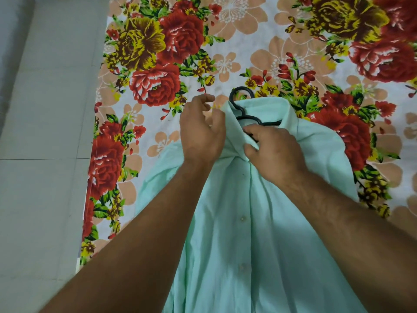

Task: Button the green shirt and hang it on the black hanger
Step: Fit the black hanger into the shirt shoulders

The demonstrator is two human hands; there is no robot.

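Head view: my left hand (203, 132) and right hand (274, 152) both curl, pinching the collar (268, 105) of the shirt (248, 222) around the hanger (242, 102), whose hook pokes out just beyond them. Buttoning looks done; next I'd grip that hook and lift.

Head-worn view, steeply downward, close

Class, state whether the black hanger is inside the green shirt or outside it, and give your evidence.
Inside: the black hanger has only its hook and neck showing at the collar; the green shirt covers the rest.
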